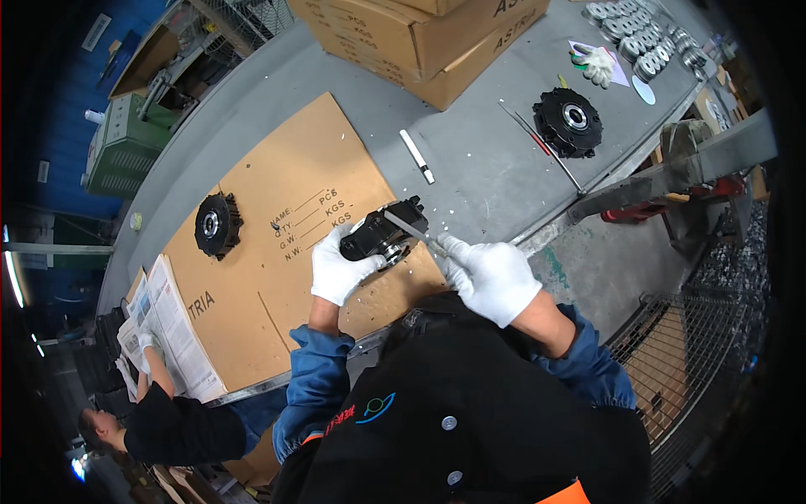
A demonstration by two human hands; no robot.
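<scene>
My left hand (337,267), in a white glove, is closed round the side of a black ribbed metal part (369,239) with a shiny central hub. The part is held tilted above a flattened cardboard sheet (311,160). My right hand (491,277), gloved too, grips a narrow flat metal file (405,225). The file's blade lies across the upper side of the part; its handle end is hidden in my fingers. A similar black round part (218,225) rests on the cardboard to the left, and another (568,123) sits on the grey table at the right.
A white marker (417,157) and thin red-handled tools (537,139) lie on the table. Cardboard boxes (437,50) stand at the back, with metal rings (642,38) and spare gloves (596,65) far right. At left, a co-worker (185,428) handles newspapers (180,336).
</scene>
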